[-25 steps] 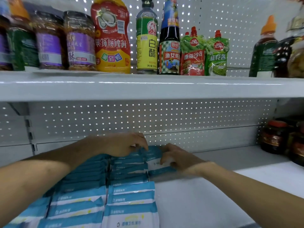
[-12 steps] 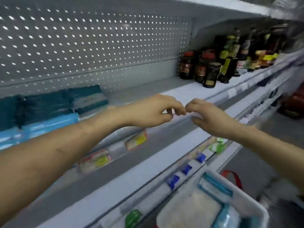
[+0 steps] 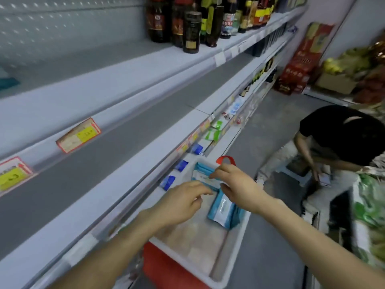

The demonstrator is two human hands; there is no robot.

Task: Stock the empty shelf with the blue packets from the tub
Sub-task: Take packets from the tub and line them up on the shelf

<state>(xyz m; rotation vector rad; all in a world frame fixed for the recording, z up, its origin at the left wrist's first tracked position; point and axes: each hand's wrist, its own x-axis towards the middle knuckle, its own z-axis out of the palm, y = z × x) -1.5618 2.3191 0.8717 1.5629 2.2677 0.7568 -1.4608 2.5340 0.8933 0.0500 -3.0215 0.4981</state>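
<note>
Head view: tub [image 3: 193, 236] holds few blue packets [image 3: 221, 209]; right hand [image 3: 237, 184] pinches one, left hand [image 3: 183, 203] reaches open-fingered.

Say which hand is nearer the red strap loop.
Right. The right hand is just below the red strap loop; the left hand is farther, over the white tub.

Both forearms bare, reaching forward and down, converging toward the middle. Left hand [image 3: 183, 203]: knuckles up, fingers loosely bent, index stretched toward the right hand. Right hand [image 3: 235, 184]: wrist cocked, palm facing left, fingers [image 3: 216, 174] above and thumb below, pinching the edge of a blue packet [image 3: 203, 177]. Hands near each other, not touching.
</note>
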